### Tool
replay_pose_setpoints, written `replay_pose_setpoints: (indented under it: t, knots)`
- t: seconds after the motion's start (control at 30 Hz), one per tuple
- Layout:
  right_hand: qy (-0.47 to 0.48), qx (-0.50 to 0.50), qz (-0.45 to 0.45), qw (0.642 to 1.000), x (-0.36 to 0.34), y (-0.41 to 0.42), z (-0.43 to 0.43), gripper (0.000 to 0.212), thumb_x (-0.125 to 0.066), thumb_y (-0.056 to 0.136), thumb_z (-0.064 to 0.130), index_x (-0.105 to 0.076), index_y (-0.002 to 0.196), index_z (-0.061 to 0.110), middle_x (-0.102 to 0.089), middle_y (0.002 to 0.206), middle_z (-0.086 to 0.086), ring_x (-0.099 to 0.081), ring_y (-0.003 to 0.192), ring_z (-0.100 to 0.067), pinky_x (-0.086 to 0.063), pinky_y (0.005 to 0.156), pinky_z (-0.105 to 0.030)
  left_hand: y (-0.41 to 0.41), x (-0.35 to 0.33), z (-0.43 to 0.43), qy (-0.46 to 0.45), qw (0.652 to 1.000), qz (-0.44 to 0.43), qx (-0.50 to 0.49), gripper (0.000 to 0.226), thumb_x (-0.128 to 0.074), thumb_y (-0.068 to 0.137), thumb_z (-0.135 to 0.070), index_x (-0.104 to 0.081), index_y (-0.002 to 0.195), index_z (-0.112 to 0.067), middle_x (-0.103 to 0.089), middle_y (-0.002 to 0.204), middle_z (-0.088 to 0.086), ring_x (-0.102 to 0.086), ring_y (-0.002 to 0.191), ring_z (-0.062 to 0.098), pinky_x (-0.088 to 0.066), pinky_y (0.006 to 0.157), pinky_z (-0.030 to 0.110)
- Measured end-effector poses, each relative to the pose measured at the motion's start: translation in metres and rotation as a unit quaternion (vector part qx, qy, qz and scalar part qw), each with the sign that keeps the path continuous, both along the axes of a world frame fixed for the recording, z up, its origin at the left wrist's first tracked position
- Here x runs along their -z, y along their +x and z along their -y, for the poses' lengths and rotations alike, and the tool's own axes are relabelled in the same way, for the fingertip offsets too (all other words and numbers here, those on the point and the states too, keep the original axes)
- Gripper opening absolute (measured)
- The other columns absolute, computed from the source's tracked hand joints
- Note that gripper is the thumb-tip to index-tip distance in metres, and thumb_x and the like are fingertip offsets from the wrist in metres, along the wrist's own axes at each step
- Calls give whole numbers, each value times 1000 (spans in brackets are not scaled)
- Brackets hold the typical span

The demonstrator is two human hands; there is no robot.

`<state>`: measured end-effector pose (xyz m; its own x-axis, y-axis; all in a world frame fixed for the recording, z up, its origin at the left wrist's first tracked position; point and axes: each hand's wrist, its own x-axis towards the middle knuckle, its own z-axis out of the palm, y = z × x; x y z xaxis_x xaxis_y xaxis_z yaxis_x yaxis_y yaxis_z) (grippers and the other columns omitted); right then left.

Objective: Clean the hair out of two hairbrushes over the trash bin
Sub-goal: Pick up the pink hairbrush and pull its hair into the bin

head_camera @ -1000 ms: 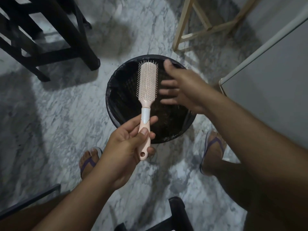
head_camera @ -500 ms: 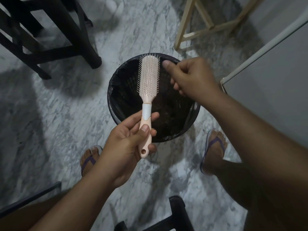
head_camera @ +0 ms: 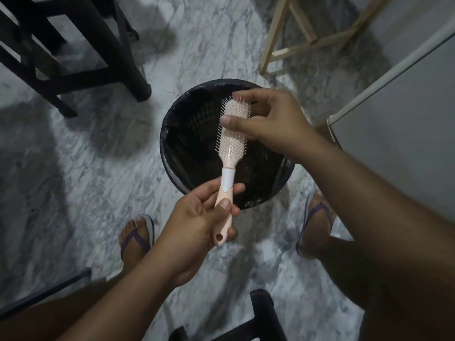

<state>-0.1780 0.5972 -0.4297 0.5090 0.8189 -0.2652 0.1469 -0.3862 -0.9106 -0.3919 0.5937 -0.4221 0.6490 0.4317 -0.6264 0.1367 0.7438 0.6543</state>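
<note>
A person stands over a round trash bin (head_camera: pixel 172 134) lined with a dark bag, seen from above. The left hand (head_camera: pixel 197 217) has its grip closed around the handle of a hairbrush (head_camera: pixel 230 153), thumb pressed along the front of the handle, fingers curled behind it. The hairbrush is pale pink with a white band where the handle meets the head, and a small hole at the handle's end. Its long, narrow head points away from the person and sits directly above the bin's opening, bristles facing up; the bristles are thin pins in neat rows. Whether any hair remains among them cannot be told.

The right hand (head_camera: pixel 273 121) reaches over the bin from its right side, thumb and forefinger set on either side of the top half of the brush head, touching the bristles in a loose pinch.

Just below the bin, two feet in purple-strapped sandals rest on a grey-veined marble floor (head_camera: pixel 86 180). Dark furniture legs (head_camera: pixel 98 57) stand to the bin's upper left, and a light wooden frame (head_camera: pixel 278 40) to its upper right.
</note>
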Motion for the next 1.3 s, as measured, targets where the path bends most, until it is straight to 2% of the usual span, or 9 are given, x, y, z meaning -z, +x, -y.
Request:
replay_pose_setpoints:
  t: [0.13,0.27,0.4,0.47,0.57,0.7,0.8,1.0,1.3]
  knots:
    - [25,69,41,997,-4,12,0,18,-77,86,33,-81,87,15,-79,81,-2,-74,74,-10,-59,68,-30,-1,2,7,34,999,-6,24,36,-54,94,0,-65,124,-17,-72,123,3,-59,76,11,-49,60,31]
    - [-17,83,97,992,-5,18,-1,30,-60,99,27,-78,85,8,-77,79,-2,-73,69,-10,-61,70,-33,-1,3,6,52,998,-13,36,37,-55,95,0,-64,126,-18,-71,125,1,-59,80,12,-50,63,31]
    - [2,169,-53,984,-14,17,-6,34,-38,109,22,-61,91,4,-72,76,-8,-71,52,-11,-61,53,-27,-1,1,6,42,999,-10,18,37,-53,95,2,-64,125,-16,-71,124,2,-58,78,13,-49,61,32]
    - [8,167,-26,986,-16,17,-7,34,-35,109,23,-60,91,8,-73,81,-9,-73,61,-17,-64,61,-34,-1,1,5,42,999,-13,12,37,-53,95,2,-64,125,-16,-72,123,2,-59,77,12,-49,60,32]
    - [3,39,130,991,-15,2,-2,30,-53,100,37,-68,105,12,-73,102,-2,-72,94,-18,-60,87,-44,0,2,3,42,999,-20,9,37,-54,95,2,-63,127,-15,-72,123,1,-60,77,11,-50,61,32]
    - [-114,-157,247,949,-18,-24,5,90,-81,66,61,-44,140,25,-47,141,1,-46,130,-16,-41,100,-28,1,5,7,49,998,-39,15,37,-56,96,1,-63,127,-17,-72,121,-1,-62,78,11,-50,63,32]
    - [-115,-142,282,942,-13,-25,4,79,-86,64,47,-50,129,22,-50,128,1,-50,116,-16,-42,86,-26,0,6,11,61,996,-50,27,37,-55,96,1,-63,127,-19,-73,119,-4,-61,79,10,-50,64,30]
    - [-67,-2,295,953,-15,-9,-3,13,-74,75,28,-74,86,20,-63,79,12,-61,77,-4,-47,65,-16,0,5,17,90,993,-57,56,38,-56,96,1,-63,127,-22,-73,117,-7,-63,77,7,-52,65,29]
    - [-74,18,239,968,-8,4,-5,13,-69,92,24,-78,86,17,-69,68,6,-60,58,4,-37,49,3,-2,6,16,44,996,-32,64,37,-53,98,0,-62,128,-19,-71,121,-3,-60,80,11,-50,65,33]
